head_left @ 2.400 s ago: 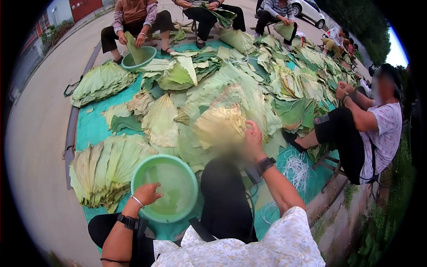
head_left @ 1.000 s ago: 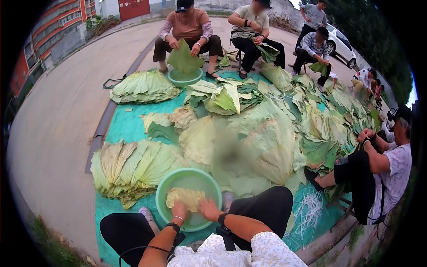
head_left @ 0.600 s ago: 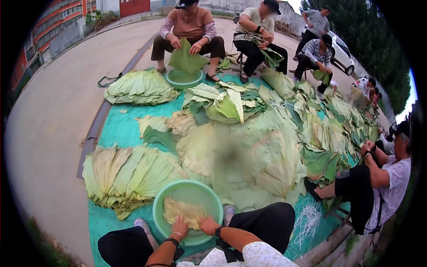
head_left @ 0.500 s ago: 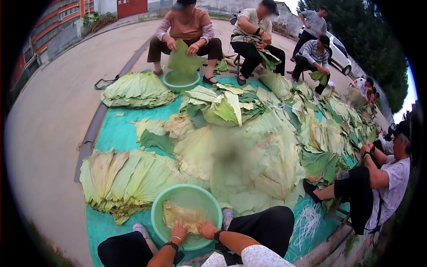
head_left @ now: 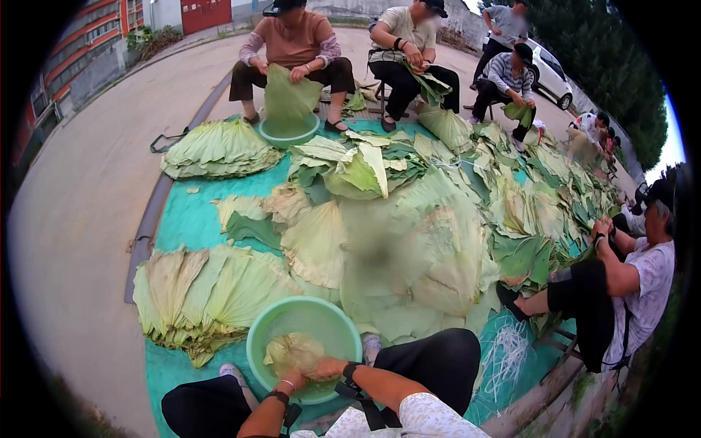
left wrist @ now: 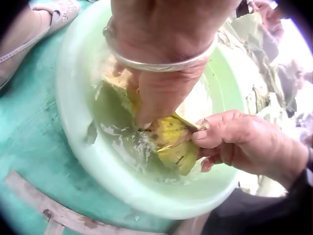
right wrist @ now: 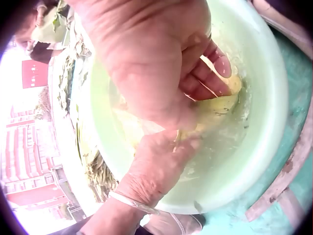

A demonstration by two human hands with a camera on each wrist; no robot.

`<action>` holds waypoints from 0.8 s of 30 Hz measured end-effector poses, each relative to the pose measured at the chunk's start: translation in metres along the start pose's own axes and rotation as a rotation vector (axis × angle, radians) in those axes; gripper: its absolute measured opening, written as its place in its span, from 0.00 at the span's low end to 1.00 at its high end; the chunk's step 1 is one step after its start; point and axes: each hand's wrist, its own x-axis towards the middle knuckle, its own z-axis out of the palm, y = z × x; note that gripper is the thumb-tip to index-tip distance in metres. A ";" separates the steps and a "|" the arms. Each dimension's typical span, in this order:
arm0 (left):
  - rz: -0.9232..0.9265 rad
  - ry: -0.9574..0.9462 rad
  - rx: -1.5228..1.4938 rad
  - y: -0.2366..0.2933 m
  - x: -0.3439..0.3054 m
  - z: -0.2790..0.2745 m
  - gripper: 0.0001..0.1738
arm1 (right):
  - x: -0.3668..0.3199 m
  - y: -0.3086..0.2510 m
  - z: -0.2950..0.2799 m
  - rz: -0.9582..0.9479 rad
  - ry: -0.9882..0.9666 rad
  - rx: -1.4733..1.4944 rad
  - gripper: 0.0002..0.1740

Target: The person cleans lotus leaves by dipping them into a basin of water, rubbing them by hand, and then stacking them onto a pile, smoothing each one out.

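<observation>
A yellowed lotus leaf (head_left: 292, 350) lies partly folded in the water of a pale green plastic basin (head_left: 342, 323) between the person's feet. My left hand (head_left: 293, 378), with a silver bangle at the wrist, reaches down into the basin and holds the leaf between thumb and fingers. Opposite it, my right hand (left wrist: 237, 137) pinches the leaf's edge, thumb on top and fingers curled beneath. In the right wrist view the leaf (right wrist: 215, 110) is wet and bunched between both hands; the back of the right hand (right wrist: 146, 63) hides part of it.
A fanned stack of lotus leaves (head_left: 212, 292) lies left of the basin on a green sheet (head_left: 191, 219). Beyond spreads a broad heap of leaves (head_left: 423, 248). White strings (head_left: 505, 354) lie at right. Several people sit around; one (head_left: 292, 44) dips a leaf in another basin (head_left: 289, 135).
Both hands first were apart, with the right over the leaf heap. Then the yellowed leaf lay spread in the basin under both hands; now it is bunched smaller, the hands closer together.
</observation>
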 end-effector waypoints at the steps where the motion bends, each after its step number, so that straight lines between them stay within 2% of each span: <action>1: 0.112 0.014 0.008 -0.008 0.011 -0.007 0.16 | -0.002 -0.010 -0.018 0.031 -0.008 0.019 0.16; 2: 0.222 0.025 0.011 -0.019 0.016 -0.016 0.17 | 0.005 -0.005 -0.022 0.104 0.077 0.239 0.18; 3: 0.237 0.020 -0.166 -0.026 0.012 -0.028 0.18 | 0.012 0.003 -0.021 0.181 0.154 0.459 0.20; 5: 0.258 0.028 -0.480 -0.027 -0.001 -0.062 0.20 | 0.015 0.003 -0.046 0.117 0.319 0.397 0.20; 7: 0.289 0.123 -0.652 -0.035 0.007 -0.072 0.21 | 0.024 0.024 -0.065 -0.148 0.338 0.051 0.16; 8: 0.302 0.207 -0.696 -0.047 0.024 -0.062 0.21 | 0.011 0.014 -0.085 -0.096 0.409 0.246 0.14; 9: 0.291 0.339 -0.554 -0.048 0.024 -0.063 0.21 | -0.007 -0.003 -0.100 -0.037 0.467 0.445 0.13; 10: 0.278 0.466 -0.404 -0.045 0.024 -0.063 0.20 | -0.013 -0.010 -0.106 -0.010 0.493 0.500 0.13; 11: 0.250 0.464 -0.415 -0.045 0.022 -0.058 0.20 | -0.012 -0.012 -0.110 0.013 0.526 0.546 0.13; 12: 0.172 0.493 -0.396 -0.043 0.024 -0.056 0.20 | 0.003 0.002 -0.099 0.002 0.505 0.549 0.13; 14: 0.084 0.519 -0.384 -0.035 0.022 -0.054 0.20 | 0.037 0.045 -0.058 0.090 0.725 0.334 0.14; 15: 0.025 0.445 -0.423 -0.028 0.013 -0.055 0.23 | 0.038 0.048 -0.048 0.083 0.714 0.334 0.14; 16: -0.032 0.371 -0.463 -0.026 0.011 -0.052 0.26 | 0.037 0.051 -0.040 0.153 0.726 0.208 0.14; 17: -0.043 0.407 -0.435 -0.030 0.018 -0.041 0.24 | 0.041 0.052 -0.035 0.216 0.743 0.078 0.13; 19: -0.080 0.457 -0.406 -0.042 0.039 -0.008 0.22 | 0.034 0.024 -0.045 0.369 0.678 0.017 0.12; 20: -0.105 0.459 -0.405 -0.044 0.045 -0.004 0.22 | 0.037 0.020 -0.045 0.379 0.669 0.050 0.12; 21: -0.109 0.475 -0.409 -0.038 0.036 -0.016 0.22 | 0.039 0.019 -0.042 0.390 0.658 0.083 0.12; 23: -0.268 0.418 -0.458 -0.022 0.014 -0.029 0.21 | 0.040 0.016 -0.037 0.387 0.640 0.031 0.12; 24: -0.272 0.432 -0.463 -0.021 0.016 -0.030 0.21 | 0.040 0.013 -0.037 0.396 0.620 -0.013 0.12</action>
